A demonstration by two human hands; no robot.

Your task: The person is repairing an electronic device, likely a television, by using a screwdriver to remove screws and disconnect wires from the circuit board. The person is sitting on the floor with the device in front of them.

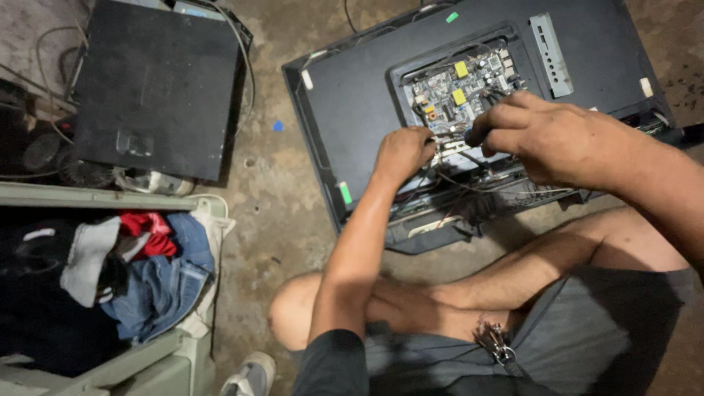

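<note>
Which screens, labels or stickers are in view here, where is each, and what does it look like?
Flat-panel set: face-down on the floor, black rectangular back, circuit board exposed under both hands.
Green tag: small, on the set's top edge.
Green sticker: narrow strip on its left edge.
White sticker: small rectangle near its right edge.
Yellow labels: two squares on the circuit board.
</note>
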